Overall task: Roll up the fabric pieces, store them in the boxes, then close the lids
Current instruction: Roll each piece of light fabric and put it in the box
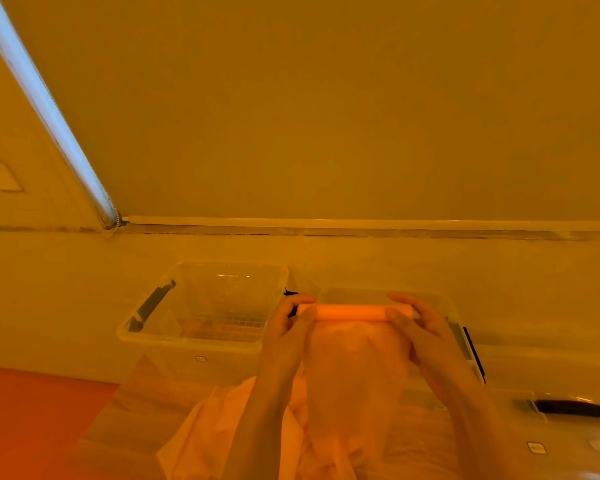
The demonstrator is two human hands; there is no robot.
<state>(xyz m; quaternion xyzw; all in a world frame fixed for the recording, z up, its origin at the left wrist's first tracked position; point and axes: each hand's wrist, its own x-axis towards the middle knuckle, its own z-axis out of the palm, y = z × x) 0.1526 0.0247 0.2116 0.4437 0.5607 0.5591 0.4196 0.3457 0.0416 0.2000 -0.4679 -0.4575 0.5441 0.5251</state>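
We see both hands raised over the bench, each clamped on one end of a tight orange fabric roll (354, 312). Left hand (289, 327) has thumb and fingers curled round the left end; right hand (418, 325) does the same on the right end. The roll is held level in the air, in front of and seemingly just above the right box. Below it the unrolled rest of this thin, sheer orange fabric sheet (357, 368) hangs loose between the forearms, so rolling is only partly done.

Under the arms more crumpled light-orange fabric (229, 431) lies on the pale bench (49, 306); we cannot tell whether it is the same sheet's tail or another piece.

Outward: clear plastic storage box on the left (174, 341), open, dark latch handle on its side, apparently nothing stored inside. Second clear plastic box on the right (463, 336), mostly hidden by the hands; contents unclear. A clear lid with a dark handle (568, 408) lies at right, off any box.

Progress as we judge it: early. No roll visibly stored, no lid closed; finishing this roll, boxing and closing remain.
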